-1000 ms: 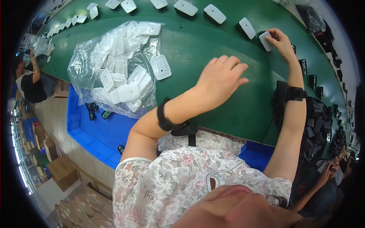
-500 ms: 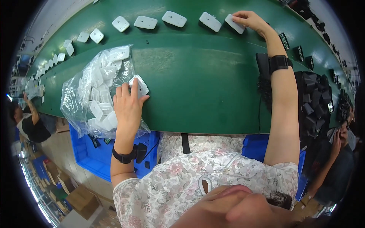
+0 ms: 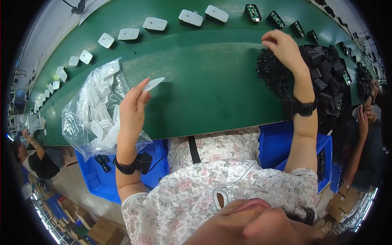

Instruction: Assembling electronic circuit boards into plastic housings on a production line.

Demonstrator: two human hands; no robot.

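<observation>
Between the thumb and fingers of my left hand [image 3: 132,106] is a thin white plastic cover [image 3: 154,83], tilted nearly edge-on and raised over the green table. To the left of that hand lies a clear plastic bag [image 3: 73,112] filled with more white covers [image 3: 96,111]. My right hand [image 3: 283,47] hovers above the table with bent fingertips drawn together; I see nothing in them. Beside it is a heap of small black parts [image 3: 269,71]. Above it stands a black housing [image 3: 254,13] with a green circuit board inside, uncovered, the first of several.
A curved row of white-covered housings [image 3: 155,23] runs along the far side of the green table [image 3: 204,94]. Black housings [image 3: 326,69] are piled at the right. Blue bins [image 3: 96,175] sit below the near edge. Other people [image 3: 38,159] work at both sides.
My right hand has let go of the white-topped housing in the row and come nearer, to the right. My left hand has lifted its cover off the table. The view has swung right.
</observation>
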